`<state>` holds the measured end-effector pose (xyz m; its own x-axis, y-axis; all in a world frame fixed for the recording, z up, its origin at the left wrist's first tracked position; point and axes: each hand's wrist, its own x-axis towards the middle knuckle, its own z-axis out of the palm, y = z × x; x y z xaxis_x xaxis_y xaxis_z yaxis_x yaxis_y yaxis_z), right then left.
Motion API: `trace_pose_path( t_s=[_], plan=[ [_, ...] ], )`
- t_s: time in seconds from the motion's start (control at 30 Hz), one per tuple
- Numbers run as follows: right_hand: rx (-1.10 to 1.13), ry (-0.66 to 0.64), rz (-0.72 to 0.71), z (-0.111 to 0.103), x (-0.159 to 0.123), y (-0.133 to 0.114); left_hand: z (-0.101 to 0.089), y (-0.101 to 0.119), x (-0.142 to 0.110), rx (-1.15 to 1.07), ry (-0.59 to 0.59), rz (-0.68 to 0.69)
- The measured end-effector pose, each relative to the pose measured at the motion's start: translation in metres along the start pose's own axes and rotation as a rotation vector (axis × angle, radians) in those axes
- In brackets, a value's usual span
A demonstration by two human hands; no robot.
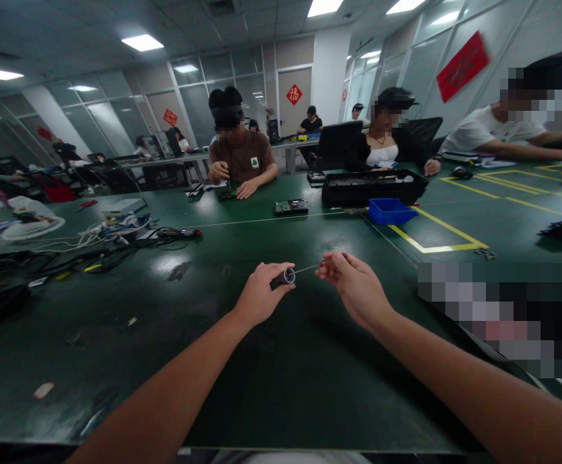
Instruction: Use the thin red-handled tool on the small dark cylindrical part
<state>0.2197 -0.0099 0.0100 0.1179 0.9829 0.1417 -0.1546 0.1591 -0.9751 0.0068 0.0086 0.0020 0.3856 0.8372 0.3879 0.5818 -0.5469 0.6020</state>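
Above the dark green table (281, 374), my left hand (260, 293) pinches a small grey spool (289, 276) between thumb and fingers. A thin wire (307, 269) runs from the spool to my right hand (351, 283), whose fingertips are closed on the wire's free end. Both hands hover a little above the tabletop, roughly a hand's width apart.
A blue bin (389, 210) and a long black tray (372, 187) stand beyond my hands, with a circuit board (291, 207) nearby. Tangled cables (102, 248) lie at the left. Yellow tape lines (436, 246) mark the table. Several people sit across the table, working.
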Motion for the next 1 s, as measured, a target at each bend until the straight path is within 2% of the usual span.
trace_pose_path(
  t_s=[0.07,0.13,0.27,0.43,0.57,0.7,0.9,1.0],
  plan=[
    [0.122,-0.023,0.128,-0.002,0.004,0.0,0.0,0.0,0.0,0.0,-0.016,0.012],
    [0.163,0.004,0.15,-0.004,0.006,0.0,-0.001,-0.001,0.001,0.014,-0.028,-0.007],
    [0.06,0.039,0.022,-0.005,0.006,0.002,0.0,-0.003,0.001,0.037,-0.028,-0.021],
    [-0.29,-0.026,-0.124,-0.003,-0.001,-0.001,0.001,-0.002,0.001,0.045,-0.024,-0.021],
    [-0.452,-0.107,-0.216,0.002,-0.011,-0.009,0.001,-0.004,0.001,0.035,0.025,-0.003],
    [-0.57,-0.073,-0.327,0.003,-0.017,-0.011,0.002,-0.007,0.001,0.025,0.076,0.026],
    [-0.488,-0.066,-0.231,0.001,-0.014,-0.01,0.002,-0.006,0.001,0.003,0.08,0.026],
    [-0.473,-0.074,-0.228,0.002,-0.013,-0.012,0.002,-0.006,0.001,-0.006,0.078,-0.007]
  ],
)
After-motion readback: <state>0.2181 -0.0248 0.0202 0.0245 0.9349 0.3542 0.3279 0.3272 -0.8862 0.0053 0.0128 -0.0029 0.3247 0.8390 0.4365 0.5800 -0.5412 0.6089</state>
